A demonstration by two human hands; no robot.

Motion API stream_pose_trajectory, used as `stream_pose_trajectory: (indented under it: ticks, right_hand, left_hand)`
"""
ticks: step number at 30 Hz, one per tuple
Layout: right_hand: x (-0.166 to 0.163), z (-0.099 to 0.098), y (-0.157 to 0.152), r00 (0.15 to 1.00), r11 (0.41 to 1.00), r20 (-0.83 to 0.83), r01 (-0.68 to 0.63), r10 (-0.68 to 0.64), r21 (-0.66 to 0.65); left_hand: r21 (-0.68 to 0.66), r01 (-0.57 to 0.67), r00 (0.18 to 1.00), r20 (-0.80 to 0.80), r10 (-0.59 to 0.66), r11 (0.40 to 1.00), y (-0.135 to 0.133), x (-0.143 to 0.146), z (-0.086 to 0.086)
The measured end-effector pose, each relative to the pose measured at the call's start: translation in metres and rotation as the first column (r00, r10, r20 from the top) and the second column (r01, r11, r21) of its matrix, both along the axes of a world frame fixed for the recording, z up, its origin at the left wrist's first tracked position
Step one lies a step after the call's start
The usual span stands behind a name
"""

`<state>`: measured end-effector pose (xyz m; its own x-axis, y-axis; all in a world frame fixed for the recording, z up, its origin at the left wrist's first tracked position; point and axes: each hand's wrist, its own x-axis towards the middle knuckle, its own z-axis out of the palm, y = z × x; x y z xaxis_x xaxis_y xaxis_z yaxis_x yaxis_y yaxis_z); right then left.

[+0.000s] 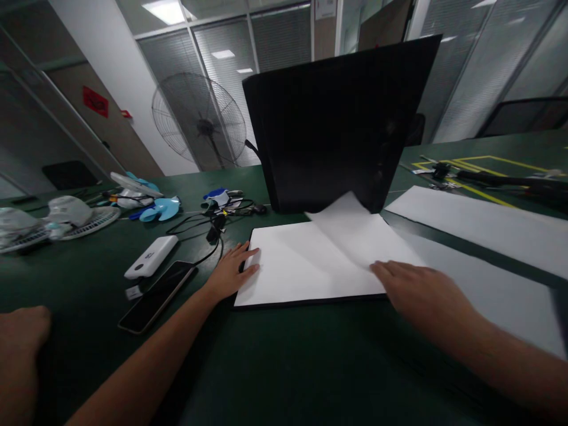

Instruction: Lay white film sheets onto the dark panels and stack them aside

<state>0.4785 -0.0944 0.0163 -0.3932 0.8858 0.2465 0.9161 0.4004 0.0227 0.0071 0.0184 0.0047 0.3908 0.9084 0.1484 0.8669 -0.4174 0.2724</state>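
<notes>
A stack of white paper [293, 260] lies on the black base of an open folder, whose wide black cover [328, 130] stands up behind it. My left hand [233, 269] rests on the left edge of the paper with fingers spread. At the right, the fingers of my right hand [417, 290] are together and closed at the edge of a top sheet [344, 228], which curls up toward the back. The thumb of this hand is hidden. Beside my right forearm lies another large white sheet [492, 290].
Left of my hand are a phone [157, 296], a white power bank [151, 257] and black cables [215, 228]. White devices [71, 213] and blue pieces [160, 209] sit farther left. A white sheet [483, 228] lies back right. Someone's bare limb [20, 349] shows bottom left.
</notes>
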Motion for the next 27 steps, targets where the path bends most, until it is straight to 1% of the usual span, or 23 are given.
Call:
stream_pose_trajectory:
  ticks: [2, 3, 5, 9, 11, 13, 14, 15, 17, 18, 19, 21, 22, 23, 25, 27]
  right_hand:
    - [-0.036, -0.006, -0.003, 0.987, 0.987, -0.004, -0.16, 0.16, -0.003]
    - [-0.048, -0.007, -0.003, 0.978, 0.978, -0.005, -0.209, 0.209, -0.009]
    - [-0.062, -0.006, 0.0, 0.964, 0.963, -0.017, -0.266, 0.266, -0.036]
    - [-0.07, 0.007, 0.001, 0.948, 0.945, -0.094, -0.313, 0.304, -0.098]
    - [-0.069, 0.013, 0.0, 0.927, 0.921, -0.14, -0.365, 0.347, -0.138]
    - [-0.062, 0.016, 0.006, 0.914, 0.903, -0.173, -0.396, 0.368, -0.169]
    - [-0.054, 0.017, 0.012, 0.92, 0.911, -0.174, -0.378, 0.35, -0.166]
    - [-0.041, 0.016, 0.021, 0.939, 0.935, -0.157, -0.327, 0.305, -0.14]
    - [-0.002, 0.012, 0.044, 0.984, 0.988, -0.101, -0.152, 0.147, -0.04]
    - [0.024, 0.008, 0.057, 0.997, 0.999, -0.064, -0.038, 0.04, 0.032]
    - [0.052, 0.003, 0.069, 0.997, 0.998, -0.061, 0.044, -0.041, 0.055]
    - [0.111, -0.008, 0.087, 0.972, 0.969, -0.05, 0.234, -0.23, 0.083]
    - [0.138, -0.013, 0.093, 0.947, 0.946, -0.03, 0.32, -0.318, 0.052]
    - [0.162, -0.018, 0.097, 0.929, 0.929, -0.029, 0.369, -0.369, 0.033]
    - [0.196, -0.024, 0.1, 0.906, 0.906, -0.021, 0.424, -0.424, -0.014]
    - [0.211, -0.024, 0.099, 0.88, 0.879, -0.021, 0.473, -0.475, -0.062]
  left_hand:
    - [0.002, 0.012, 1.0, -0.005, -0.012, 1.0, 0.0, -0.002, -0.002]
    - [0.002, 0.012, 1.0, 0.0, -0.012, 1.0, 0.001, -0.003, -0.003]
    - [0.004, -0.002, 1.0, 0.029, 0.001, 1.0, 0.001, -0.005, -0.005]
    - [-0.004, -0.006, 0.996, 0.085, 0.006, 1.0, 0.001, -0.006, -0.006]
    - [-0.015, -0.01, 0.998, 0.067, 0.011, 1.0, 0.001, -0.005, -0.006]
    - [-0.021, -0.029, 0.999, 0.032, 0.03, 0.999, 0.002, -0.003, -0.005]
    - [-0.022, -0.04, 0.999, 0.017, 0.04, 0.999, 0.002, -0.002, -0.005]
    - [-0.023, -0.05, 0.999, 0.009, 0.05, 0.998, 0.002, -0.001, -0.005]
    - [-0.022, -0.059, 0.998, 0.015, 0.059, 0.998, 0.002, -0.001, -0.005]
    - [-0.018, -0.057, 0.998, 0.023, 0.057, 0.998, 0.001, -0.002, -0.005]
    - [-0.012, -0.052, 0.998, 0.03, 0.052, 0.999, 0.001, -0.002, -0.004]
    - [0.0, -0.032, 0.999, 0.033, 0.032, 0.999, 0.002, -0.003, -0.004]
    - [0.002, -0.021, 0.999, 0.028, 0.021, 1.0, 0.002, -0.004, -0.003]
    - [0.001, -0.012, 1.0, 0.019, 0.012, 1.0, 0.002, -0.004, -0.003]
    - [-0.002, -0.001, 1.0, -0.003, 0.001, 1.0, 0.002, -0.004, -0.002]
    - [0.003, -0.001, 1.0, -0.018, 0.001, 1.0, 0.001, -0.003, -0.002]
